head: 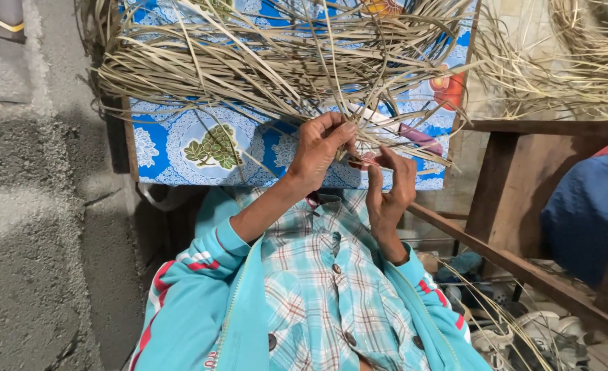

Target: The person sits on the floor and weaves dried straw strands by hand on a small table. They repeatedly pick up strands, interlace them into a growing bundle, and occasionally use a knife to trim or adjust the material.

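A loose heap of dry tan palm-leaf strips (263,62) lies across a table covered with a blue and white patterned cloth (180,144). My left hand (320,150) is at the table's near edge, its fingers curled and pinching thin strips. My right hand (389,185) is just right of it, palm toward me, fingers upright and pressed on the same strips where they cross. Both forearms come out of turquoise jacket sleeves with red stripes, over a checked shirt.
A second bundle of dry strips (558,75) lies at the upper right. A wooden frame with a slanted brace (517,264) stands to the right, beside a blue cloth bundle (586,213). Sandals and clutter (524,330) lie on the floor. Grey concrete floor (36,227) is on the left.
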